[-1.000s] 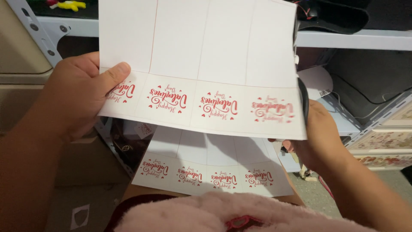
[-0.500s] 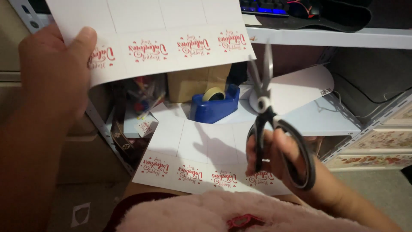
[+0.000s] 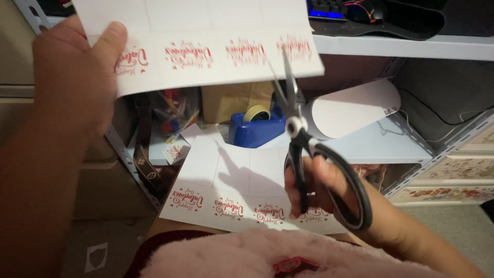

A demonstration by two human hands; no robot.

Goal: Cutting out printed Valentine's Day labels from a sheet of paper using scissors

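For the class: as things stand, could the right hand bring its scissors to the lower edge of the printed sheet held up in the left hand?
Probably yes. The right hand holds the scissors upright, blade tips already at the raised sheet's lower edge near its right corner. Nothing lies between them, and the left hand grips the far side.

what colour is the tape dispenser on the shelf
Blue; the tape dispenser shows in the head view, behind the scissors.

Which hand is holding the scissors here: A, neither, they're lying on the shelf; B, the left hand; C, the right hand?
C: the right hand grips the black-handled scissors, blades up, while the left hand holds the printed sheet.
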